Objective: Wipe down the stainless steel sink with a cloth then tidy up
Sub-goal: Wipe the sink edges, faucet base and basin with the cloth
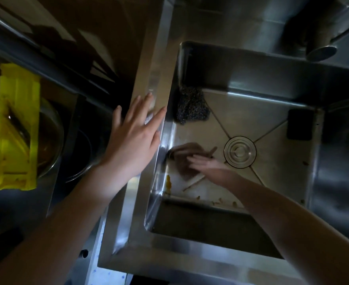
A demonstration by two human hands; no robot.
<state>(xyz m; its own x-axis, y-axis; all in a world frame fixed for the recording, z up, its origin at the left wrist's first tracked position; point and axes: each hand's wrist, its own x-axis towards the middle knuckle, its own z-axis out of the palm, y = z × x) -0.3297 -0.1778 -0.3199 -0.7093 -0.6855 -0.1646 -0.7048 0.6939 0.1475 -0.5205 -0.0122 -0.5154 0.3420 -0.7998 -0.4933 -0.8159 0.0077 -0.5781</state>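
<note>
The stainless steel sink fills the right half of the view, with a round drain in the middle of its floor. A brownish cloth lies on the floor by the left wall. My right hand is blurred by motion and lies on the cloth with its fingers stretched toward the left wall. My left hand rests flat on the sink's left rim, fingers spread and holding nothing. Yellow and brown food scraps lie along the front of the floor.
A steel wool scourer sits in the sink's back left corner and a dark sponge leans on the right wall. The tap spout hangs over the back right. A yellow tool lies across a glass bowl at the left.
</note>
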